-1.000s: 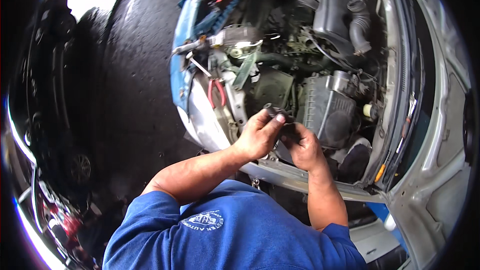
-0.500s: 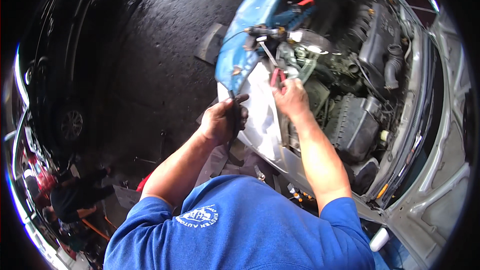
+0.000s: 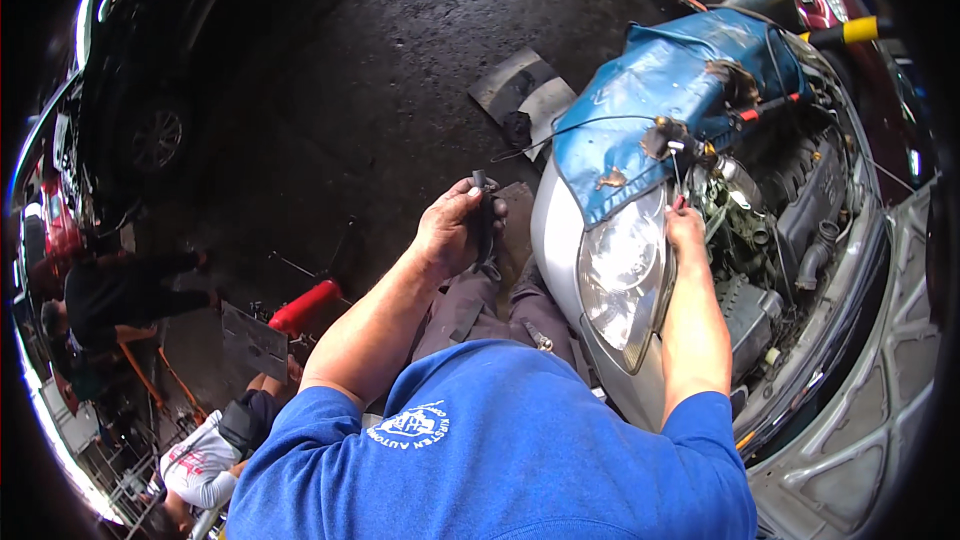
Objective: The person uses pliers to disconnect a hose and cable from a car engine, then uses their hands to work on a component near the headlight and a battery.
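My left hand (image 3: 450,225) is closed on a short dark rubber hose (image 3: 481,185), held over my legs beside the car's front corner. My right hand (image 3: 685,230) is closed round red-handled pliers (image 3: 679,202) at the inner edge of the clear headlight (image 3: 617,280), next to the engine bay (image 3: 790,200). A torn blue fender cover (image 3: 640,90) drapes over the car's front, with a dark tool and a cable (image 3: 590,123) lying on it.
The raised hood (image 3: 850,440) is on the right. A dark car (image 3: 150,60) stands left on the wet floor (image 3: 330,30), with a red cylinder (image 3: 305,305) nearby. Two other people (image 3: 120,290) (image 3: 200,465) are at lower left. Flat panels (image 3: 500,85) lie ahead.
My hands have parted, the left moving away from the engine bay with the hose, the right taking hold of the red pliers. The view has swung toward the car's front and the floor.
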A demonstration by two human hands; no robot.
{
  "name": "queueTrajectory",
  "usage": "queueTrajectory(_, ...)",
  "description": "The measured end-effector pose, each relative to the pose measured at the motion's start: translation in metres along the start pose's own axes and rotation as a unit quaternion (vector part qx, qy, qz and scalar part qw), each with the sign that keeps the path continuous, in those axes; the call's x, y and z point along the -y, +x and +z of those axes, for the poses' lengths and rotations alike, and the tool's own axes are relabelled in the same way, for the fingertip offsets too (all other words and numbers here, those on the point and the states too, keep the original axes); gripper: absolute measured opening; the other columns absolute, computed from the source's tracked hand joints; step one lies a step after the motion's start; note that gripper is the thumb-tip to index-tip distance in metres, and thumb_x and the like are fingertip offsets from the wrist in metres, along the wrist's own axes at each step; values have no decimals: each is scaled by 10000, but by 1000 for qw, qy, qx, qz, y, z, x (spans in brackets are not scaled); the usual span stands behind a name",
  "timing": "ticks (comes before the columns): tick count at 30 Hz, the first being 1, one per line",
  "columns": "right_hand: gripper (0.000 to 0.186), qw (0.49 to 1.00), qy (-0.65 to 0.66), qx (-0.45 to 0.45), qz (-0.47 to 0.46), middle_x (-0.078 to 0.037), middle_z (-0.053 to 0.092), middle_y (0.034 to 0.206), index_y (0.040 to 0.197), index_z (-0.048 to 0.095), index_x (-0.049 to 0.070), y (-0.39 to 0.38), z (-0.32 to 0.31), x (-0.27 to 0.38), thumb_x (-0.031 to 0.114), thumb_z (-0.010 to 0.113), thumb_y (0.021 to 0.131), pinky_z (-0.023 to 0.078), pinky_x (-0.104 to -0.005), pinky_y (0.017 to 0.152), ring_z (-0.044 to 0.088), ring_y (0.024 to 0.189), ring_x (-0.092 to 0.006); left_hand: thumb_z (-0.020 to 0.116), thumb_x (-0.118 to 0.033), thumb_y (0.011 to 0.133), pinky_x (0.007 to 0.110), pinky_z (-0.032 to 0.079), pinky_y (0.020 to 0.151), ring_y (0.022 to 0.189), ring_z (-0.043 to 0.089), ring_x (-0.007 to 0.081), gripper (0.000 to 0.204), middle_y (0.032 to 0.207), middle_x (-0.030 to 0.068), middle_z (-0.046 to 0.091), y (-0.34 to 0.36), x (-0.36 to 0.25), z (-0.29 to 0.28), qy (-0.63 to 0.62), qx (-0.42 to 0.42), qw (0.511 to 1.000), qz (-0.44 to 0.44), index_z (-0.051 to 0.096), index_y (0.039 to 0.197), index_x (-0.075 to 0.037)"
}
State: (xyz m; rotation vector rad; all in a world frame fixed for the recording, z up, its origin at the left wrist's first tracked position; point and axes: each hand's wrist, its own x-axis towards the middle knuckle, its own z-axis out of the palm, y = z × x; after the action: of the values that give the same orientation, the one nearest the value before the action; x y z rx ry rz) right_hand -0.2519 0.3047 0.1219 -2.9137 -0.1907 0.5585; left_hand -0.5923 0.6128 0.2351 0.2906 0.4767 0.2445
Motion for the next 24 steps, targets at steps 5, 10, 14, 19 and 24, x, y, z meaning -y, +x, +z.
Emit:
queueTrajectory(5, 327, 993, 105, 12, 56, -102, 628, 772, 867, 686, 58, 16, -10, -19, 375, 608, 870, 454, -367, 599, 608, 675, -242, 557, -138, 919, 345, 520, 752, 846, 625, 207, 267, 943, 113, 646, -18, -19, -11, 12, -32, 999, 37, 553, 1168, -41)
queueTrajectory(10, 216, 875, 460, 128, 82, 11, 498, 619, 863, 606, 100, -33, -40, 10, 285, 510, 921, 351, -271, 373, 467, 436, -121, 643, -50, 842, 373, 532, 731, 827, 641, 227, 323, 959, 137, 657, -41, -24, -13, 18, -99, 991, 91, 571, 1156, -30)
queueTrajectory(14, 169, 855, 484, 181, -41, 8, 575, 723, 917, 614, 72, -65, -63, 10, 238, 588, 935, 433, -232, 465, 550, 569, -94, 649, -20, 834, 373, 541, 732, 829, 652, 231, 304, 969, 146, 666, -39, -19, -1, 24, -128, 987, 99, 585, 1131, -28)
queueTrajectory(19, 145, 831, 386, 298, -267, -13, 585, 879, 931, 655, 3, -135, -75, 87, 139, 619, 896, 496, -243, 625, 573, 724, -96, 657, -29, 841, 376, 545, 742, 838, 660, 240, 259, 952, 158, 669, -42, -10, 13, 38, -159, 979, 120, 594, 1092, -18)
queueTrajectory(24, 151, 825, 257, 284, -416, -136, 572, 632, 794, 625, 11, -211, -71, 168, 152, 671, 822, 449, -363, 554, 585, 577, -260, 654, -40, 857, 385, 546, 760, 853, 662, 241, 256, 951, 153, 668, -47, -1, 24, 25, -126, 980, 154, 586, 1103, -17)
